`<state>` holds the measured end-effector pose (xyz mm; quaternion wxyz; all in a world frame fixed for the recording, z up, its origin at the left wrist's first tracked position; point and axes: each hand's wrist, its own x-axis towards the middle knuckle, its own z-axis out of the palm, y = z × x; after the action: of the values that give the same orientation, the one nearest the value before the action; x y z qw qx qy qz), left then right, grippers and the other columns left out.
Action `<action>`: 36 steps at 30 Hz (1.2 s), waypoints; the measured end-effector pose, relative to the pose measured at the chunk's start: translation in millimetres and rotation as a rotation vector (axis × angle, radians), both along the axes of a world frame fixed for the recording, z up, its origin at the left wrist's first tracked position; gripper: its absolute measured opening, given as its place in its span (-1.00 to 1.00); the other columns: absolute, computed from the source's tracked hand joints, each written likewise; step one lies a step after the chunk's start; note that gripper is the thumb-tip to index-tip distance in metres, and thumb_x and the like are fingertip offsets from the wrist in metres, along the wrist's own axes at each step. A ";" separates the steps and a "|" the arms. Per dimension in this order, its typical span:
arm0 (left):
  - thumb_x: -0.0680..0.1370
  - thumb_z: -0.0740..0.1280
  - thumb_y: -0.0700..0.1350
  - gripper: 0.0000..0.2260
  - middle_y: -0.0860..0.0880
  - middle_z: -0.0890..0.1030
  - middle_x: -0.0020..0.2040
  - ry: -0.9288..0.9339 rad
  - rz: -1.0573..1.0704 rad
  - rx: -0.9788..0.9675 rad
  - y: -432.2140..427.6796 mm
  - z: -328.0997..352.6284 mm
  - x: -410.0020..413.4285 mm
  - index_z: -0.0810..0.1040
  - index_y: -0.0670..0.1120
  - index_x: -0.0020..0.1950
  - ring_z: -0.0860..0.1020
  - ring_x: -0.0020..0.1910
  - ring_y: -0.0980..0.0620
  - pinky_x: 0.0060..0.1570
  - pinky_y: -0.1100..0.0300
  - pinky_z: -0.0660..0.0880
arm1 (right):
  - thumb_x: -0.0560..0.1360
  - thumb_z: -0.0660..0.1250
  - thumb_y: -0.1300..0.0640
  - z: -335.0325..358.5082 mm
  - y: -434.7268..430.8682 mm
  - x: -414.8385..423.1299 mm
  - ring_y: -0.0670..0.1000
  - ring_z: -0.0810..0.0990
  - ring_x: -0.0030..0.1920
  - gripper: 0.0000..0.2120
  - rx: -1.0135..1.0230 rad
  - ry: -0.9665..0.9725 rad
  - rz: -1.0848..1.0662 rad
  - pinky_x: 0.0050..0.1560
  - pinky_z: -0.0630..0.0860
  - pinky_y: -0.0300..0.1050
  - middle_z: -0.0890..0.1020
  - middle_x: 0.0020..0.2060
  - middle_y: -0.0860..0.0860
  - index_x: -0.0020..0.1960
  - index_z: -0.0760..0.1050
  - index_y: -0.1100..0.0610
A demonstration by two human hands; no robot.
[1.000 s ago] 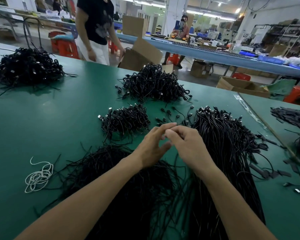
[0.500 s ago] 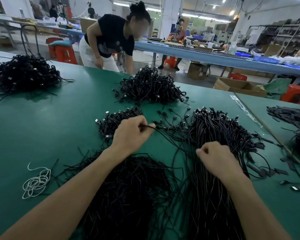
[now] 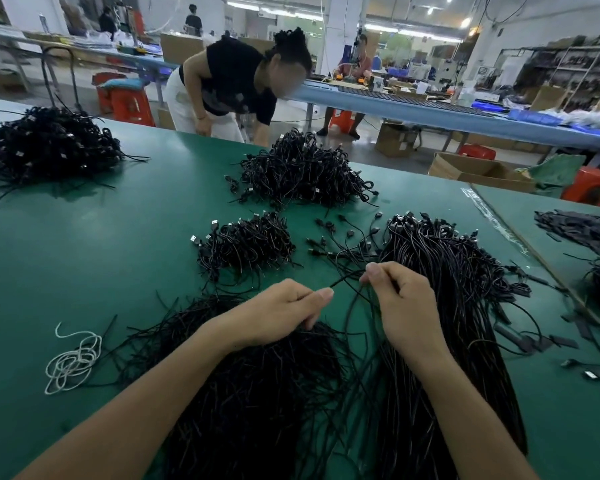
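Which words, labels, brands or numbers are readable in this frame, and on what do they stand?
None is legible.
Pale label on the cardboard box beyond the table: too small and blurred.
Pale tags in the far-left cable pile: too small.
The cable pinched by the left hand and right hand: no print visible.

We see a table [image 3: 84, 258] with a green top, matt and smooth. The thin cable [image 3: 347, 279] has a black plastic sheath with a soft gloss, as does the long bundle [image 3: 465, 306] toward the right edge. Metal plugs [image 3: 214, 223] glint on the small pile [image 3: 250, 244]. Near the left edge lies a white cord [image 3: 73, 362], matt and twisted. Beyond the far edge stand dull brown cardboard boxes [image 3: 478, 171].
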<state>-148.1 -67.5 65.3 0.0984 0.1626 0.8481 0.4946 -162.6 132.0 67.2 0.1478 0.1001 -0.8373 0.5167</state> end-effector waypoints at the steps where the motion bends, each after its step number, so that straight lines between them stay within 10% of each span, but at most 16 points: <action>1: 0.59 0.09 0.30 -0.49 0.10 0.27 -0.51 -0.072 -0.064 0.132 1.5 2.6 3.7 0.45 -0.04 -0.36 0.19 -0.55 0.11 -0.50 0.31 0.23 | 0.63 0.25 0.00 -0.9 -1.8 -0.4 -0.16 0.29 -0.54 -0.74 0.008 -0.009 -0.010 -0.52 0.21 -0.36 0.44 -0.55 -0.17 -0.18 0.59 0.01; 9: 0.63 0.19 0.07 -0.65 0.07 0.39 -0.39 -0.255 -0.015 1.149 13.4 14.8 8.4 0.69 -0.08 -0.10 0.34 -0.47 0.16 -0.53 0.33 0.35 | 0.65 0.23 0.00 0.3 -19.1 26.0 -0.12 0.23 -0.48 -0.64 0.217 -0.204 0.494 -0.46 0.18 -0.16 0.34 -0.53 -0.14 -0.32 0.50 -0.19; 14: 0.68 0.12 -0.05 -0.68 -0.07 0.69 -0.08 0.136 0.232 0.732 19.5 -0.7 5.0 0.64 -0.15 0.11 0.66 -0.04 -0.02 -0.02 0.19 0.59 | 0.63 0.25 0.04 11.1 -16.7 37.8 -0.13 0.28 -0.53 -0.76 0.351 -0.181 0.521 -0.51 0.22 -0.22 0.43 -0.53 -0.11 -0.16 0.60 -0.01; 18: 0.70 0.14 -0.06 -0.65 0.02 0.59 -0.33 0.152 0.136 0.123 24.0 -5.8 13.1 0.57 -0.15 -0.18 0.52 -0.36 0.03 -0.28 0.03 0.49 | 0.58 0.34 0.04 17.1 -8.1 34.4 -0.15 0.42 -0.46 -0.78 0.311 -0.083 0.374 -0.41 0.37 -0.22 0.55 -0.43 -0.09 -0.24 0.59 -0.01; 25: 0.63 0.02 0.27 -0.43 0.05 0.20 -0.50 -0.354 -0.033 0.384 17.0 -3.6 31.7 0.50 -0.07 -0.36 0.15 -0.54 0.09 -0.47 0.26 0.15 | 0.45 0.47 -0.07 11.8 -2.4 19.9 -0.18 0.43 -0.42 -0.82 0.062 -0.050 0.291 -0.37 0.38 -0.27 0.55 -0.44 -0.13 -0.26 0.60 -0.01; 30: 0.62 0.20 0.09 -0.61 0.08 0.32 -0.51 -0.480 -0.106 1.037 15.7 0.5 28.2 0.53 -0.08 -0.32 0.31 -0.58 0.16 -0.53 0.34 0.28 | 0.53 0.19 -0.28 -2.6 -16.4 23.9 -0.06 0.28 -0.46 -0.57 0.004 -0.124 0.314 -0.42 0.22 -0.08 0.37 -0.50 -0.08 -0.26 0.57 0.02; 33: 0.61 0.25 0.06 -0.63 -0.01 0.61 -0.33 -0.469 0.022 1.431 9.6 0.9 21.8 0.72 -0.17 -0.09 0.61 -0.37 0.10 -0.37 0.30 0.57 | 0.65 0.18 -0.10 -6.0 -16.7 28.2 -0.10 0.33 -0.49 -0.66 0.189 -0.257 0.384 -0.46 0.26 -0.14 0.45 -0.49 -0.09 -0.20 0.61 -0.06; 36: 0.60 0.19 0.03 -0.60 -0.17 0.71 0.02 -0.252 0.215 1.352 7.1 -6.2 11.6 0.67 -0.23 0.13 0.69 0.05 -0.07 -0.04 0.20 0.63 | 0.65 0.20 0.02 -2.6 -16.2 34.9 -0.09 0.32 -0.47 -0.66 0.406 -0.303 0.544 -0.44 0.28 -0.14 0.42 -0.49 -0.11 -0.28 0.54 -0.12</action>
<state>-136.5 -60.4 59.1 0.0236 0.0447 0.3476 0.9363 -127.7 115.8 64.6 -0.1436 0.2685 -0.8779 0.3696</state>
